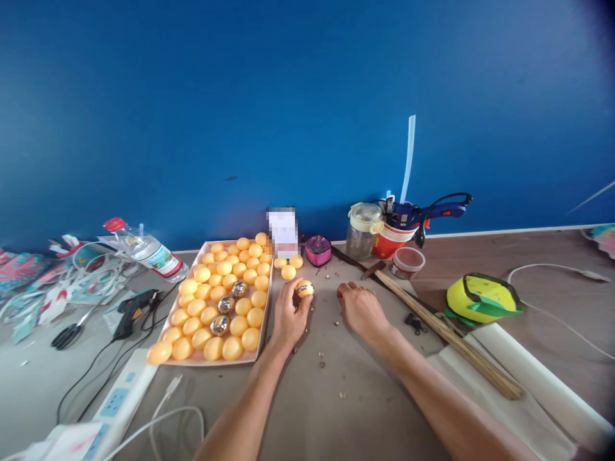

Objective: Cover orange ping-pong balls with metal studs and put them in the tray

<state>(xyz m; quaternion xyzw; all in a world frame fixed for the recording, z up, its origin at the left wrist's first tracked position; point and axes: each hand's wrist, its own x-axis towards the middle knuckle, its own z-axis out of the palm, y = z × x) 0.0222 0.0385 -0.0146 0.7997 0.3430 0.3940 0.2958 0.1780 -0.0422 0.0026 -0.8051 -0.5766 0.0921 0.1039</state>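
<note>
My left hand (pixel 288 315) rests on the table just right of a shallow tray (pixel 263 328), its fingers closed round a small orange ball (pixel 304 289) with dark marks on it. My right hand (pixel 359 308) lies knuckles up a short way to the right, fingers curled down onto the tabletop; whether they pinch anything is hidden. The tray holds several orange balls (pixel 221 301), three of them with a silvery covering (pixel 226 305). Loose orange balls (pixel 288 271) sit beyond my left hand. Tiny dark bits (pixel 323 357) are scattered between and in front of my hands.
A pink box (pixel 318 250), jar (pixel 362 229), red cup with a blue glue gun (pixel 401 229), small tub (pixel 407 261), stick bundle (pixel 446 333), yellow-green paper piece (pixel 482 296) lie right. Left: black glue gun (pixel 134 308), scissors (pixel 67 334), bottle (pixel 147 250), power strip (pixel 115 403).
</note>
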